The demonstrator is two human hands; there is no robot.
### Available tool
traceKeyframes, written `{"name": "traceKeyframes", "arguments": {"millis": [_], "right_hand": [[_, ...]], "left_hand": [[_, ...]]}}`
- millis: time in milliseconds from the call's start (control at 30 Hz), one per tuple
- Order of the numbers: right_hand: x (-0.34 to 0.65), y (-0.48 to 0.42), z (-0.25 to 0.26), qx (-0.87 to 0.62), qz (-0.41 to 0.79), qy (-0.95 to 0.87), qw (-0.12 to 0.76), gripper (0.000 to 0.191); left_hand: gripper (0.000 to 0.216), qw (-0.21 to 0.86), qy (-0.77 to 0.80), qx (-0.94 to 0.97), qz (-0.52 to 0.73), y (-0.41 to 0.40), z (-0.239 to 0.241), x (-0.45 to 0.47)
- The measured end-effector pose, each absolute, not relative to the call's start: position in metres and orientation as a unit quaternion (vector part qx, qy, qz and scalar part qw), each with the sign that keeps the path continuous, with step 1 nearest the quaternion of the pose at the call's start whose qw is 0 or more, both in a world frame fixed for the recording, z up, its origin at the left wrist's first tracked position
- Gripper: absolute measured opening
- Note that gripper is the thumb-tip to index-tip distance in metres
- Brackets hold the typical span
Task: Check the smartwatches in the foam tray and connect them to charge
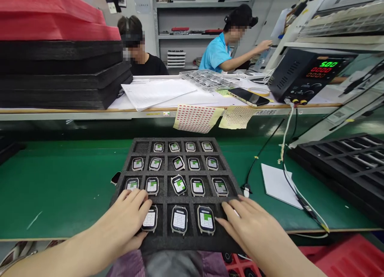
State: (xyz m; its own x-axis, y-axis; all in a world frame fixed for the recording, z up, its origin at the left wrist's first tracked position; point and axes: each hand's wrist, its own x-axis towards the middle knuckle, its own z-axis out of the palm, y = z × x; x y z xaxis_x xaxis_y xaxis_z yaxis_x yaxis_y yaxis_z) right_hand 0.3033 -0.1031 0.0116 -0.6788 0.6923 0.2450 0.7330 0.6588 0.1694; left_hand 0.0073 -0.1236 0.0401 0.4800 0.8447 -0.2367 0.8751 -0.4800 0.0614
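Note:
A black foam tray [174, 199] lies before me, its cells holding several smartwatches with lit white-and-green screens. My left hand [127, 219] bends over the tray's front left, with thumb and index finger at the lower and upper edges of a front-row smartwatch [150, 219]. Over the front right corner rests my right hand [250, 223], fingers apart, thumb stretched toward another smartwatch [206, 219]. The hands hide the outer front cells. The back left cell holds no watch.
Right of the tray lie a cable [253, 161], white paper [280, 185] and another black tray [339, 161]. A dark watch [115, 177] sits left. On the shelf stand a power supply [309, 77], a phone [249, 96] and stacked black trays [60, 75]. Two people work behind.

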Motion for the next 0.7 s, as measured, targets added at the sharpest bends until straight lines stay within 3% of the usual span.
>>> {"name": "traceKeyframes", "arguments": {"millis": [133, 233, 300, 467, 700], "right_hand": [[0.296, -0.107, 0.025, -0.367, -0.067, -0.921, 0.111, 0.035], [0.276, -0.107, 0.041, -0.353, -0.015, -0.927, 0.124, 0.017], [0.259, -0.104, 0.046, -0.314, 0.0, -0.946, 0.076, 0.01], [0.225, -0.087, 0.045, -0.191, -0.034, -0.979, -0.065, 0.032], [0.223, -0.061, 0.046, -0.179, 0.081, -0.977, -0.085, 0.029]], "left_hand": [[0.033, 0.044, 0.481, 0.871, -0.088, -0.121, 0.028, 0.008], [0.036, 0.014, 0.467, 0.878, -0.102, -0.116, 0.021, 0.012], [0.032, 0.007, 0.451, 0.885, -0.118, -0.112, 0.018, 0.016], [0.04, 0.041, 0.404, 0.902, -0.145, -0.102, 0.02, 0.021], [0.032, 0.222, 0.425, 0.87, 0.117, -0.105, 0.016, -0.012]]}}
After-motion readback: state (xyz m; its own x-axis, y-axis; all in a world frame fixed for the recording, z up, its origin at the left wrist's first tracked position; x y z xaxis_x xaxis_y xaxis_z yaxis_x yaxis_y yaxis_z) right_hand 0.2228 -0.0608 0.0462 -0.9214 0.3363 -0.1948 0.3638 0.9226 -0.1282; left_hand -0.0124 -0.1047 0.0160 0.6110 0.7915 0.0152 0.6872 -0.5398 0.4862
